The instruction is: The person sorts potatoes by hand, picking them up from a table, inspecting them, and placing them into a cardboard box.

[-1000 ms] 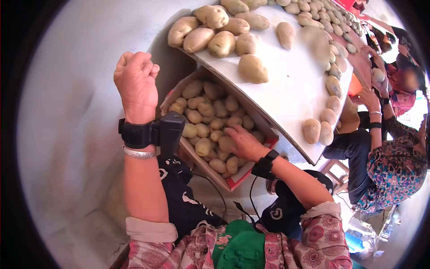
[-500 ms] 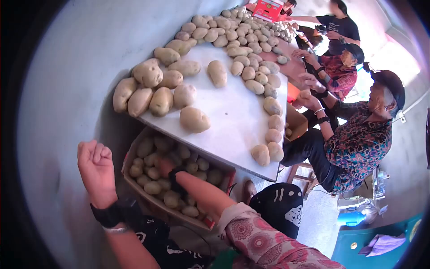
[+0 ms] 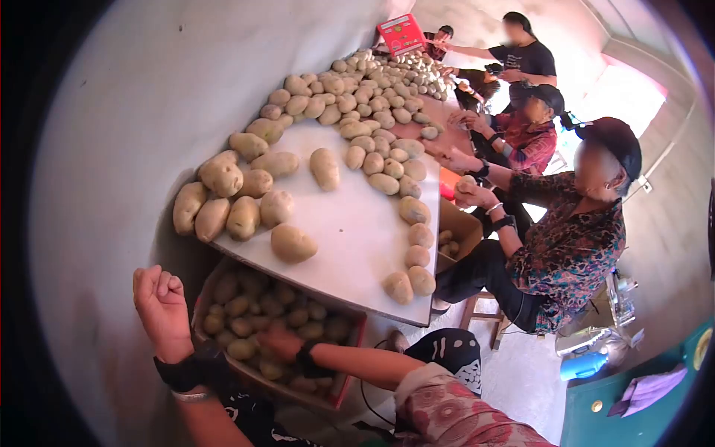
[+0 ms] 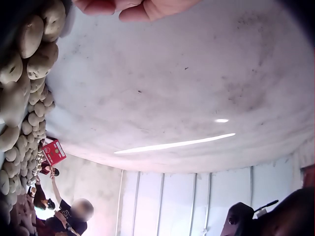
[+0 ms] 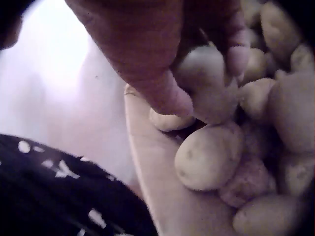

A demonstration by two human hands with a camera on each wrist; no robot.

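My right hand (image 3: 280,343) reaches into a cardboard box (image 5: 142,147) of potatoes, below the table's near edge. In the right wrist view its thumb and fingers lie on either side of a pale potato (image 5: 209,88), gripping it; part of it is hidden by the hand. A rounder potato (image 5: 209,157) lies just below, against the box wall. My left hand (image 3: 164,309) is raised beside the wall, left of the box, its fingers curled with nothing in them. Only its fingertips (image 4: 135,12) show at the top of the left wrist view.
On the white table (image 3: 350,253) several large potatoes (image 3: 223,197) sit at the left corner. A line of smaller potatoes (image 3: 413,212) runs down the right edge, and a heap stretches to the back. A person (image 3: 573,231) sits at right, others beyond. A red box (image 3: 402,34) stands far off.
The head view has swung toward the right, bringing the seated people into sight. My right hand stays inside the box, shifting among the potatoes. The left hand remains raised with curled fingers.
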